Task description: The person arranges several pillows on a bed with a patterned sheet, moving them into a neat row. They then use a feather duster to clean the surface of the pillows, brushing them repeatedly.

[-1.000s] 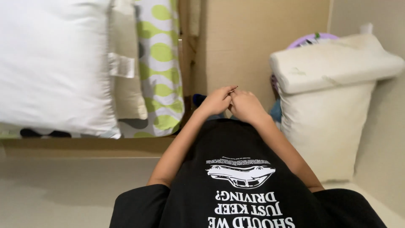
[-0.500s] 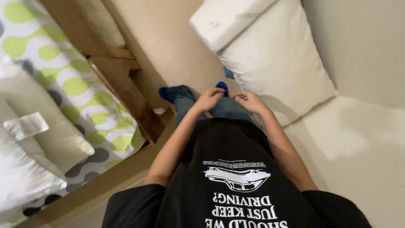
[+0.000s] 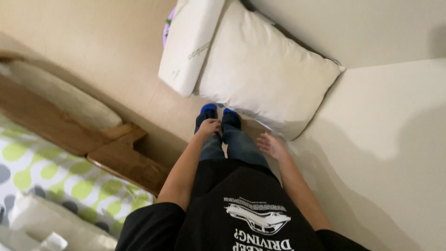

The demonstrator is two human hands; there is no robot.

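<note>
My left hand (image 3: pixel 209 126) hangs in front of my jeans (image 3: pixel 230 144), fingers loosely curled, holding nothing. My right hand (image 3: pixel 272 145) is spread flat, fingers wide and empty, just beside the lower corner of the big white pillow (image 3: pixel 265 69). That pillow leans against the wall in the corner. A narrower white foam pillow (image 3: pixel 190 42) stands next to it. Blue socks (image 3: pixel 216 110) touch the floor. Wooden bed frame (image 3: pixel 121 158) to my left.

White pillow (image 3: pixel 265 74); green-grey spotted sheet (image 3: pixel 51 172); blue socks (image 3: pixel 216 110); black shirt (image 3: pixel 232 214).
</note>
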